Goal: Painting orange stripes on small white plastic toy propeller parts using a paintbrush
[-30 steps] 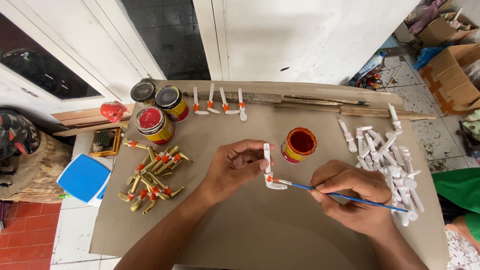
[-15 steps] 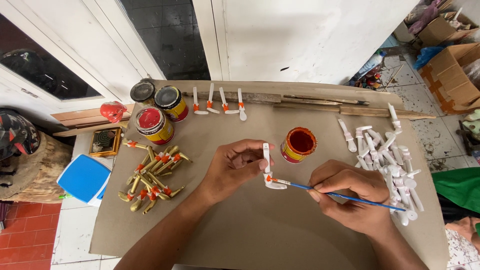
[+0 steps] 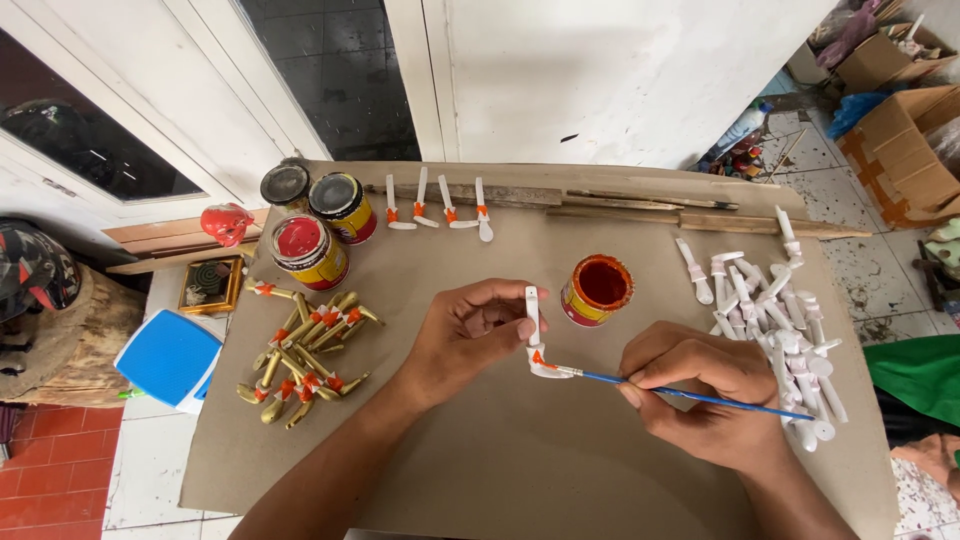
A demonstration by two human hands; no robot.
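Observation:
My left hand (image 3: 468,335) pinches a small white pipe-shaped piece (image 3: 535,330) upright over the brown cardboard sheet (image 3: 520,470). My right hand (image 3: 700,395) holds a thin blue paintbrush (image 3: 690,393), its tip touching the orange band near the piece's lower end. An open can of orange-red paint (image 3: 596,289) stands just behind the piece. A heap of unpainted white pieces (image 3: 775,330) lies to the right of my right hand.
Several white pieces with orange bands (image 3: 440,212) lie in a row at the back. Gold pieces with orange bands (image 3: 305,355) are piled at the left, next to three paint cans (image 3: 310,248). Wooden sticks (image 3: 650,205) line the far edge. A blue lid (image 3: 168,358) sits on the floor.
Nothing has visibly moved beyond a slight shift of the brush tip against the white piece.

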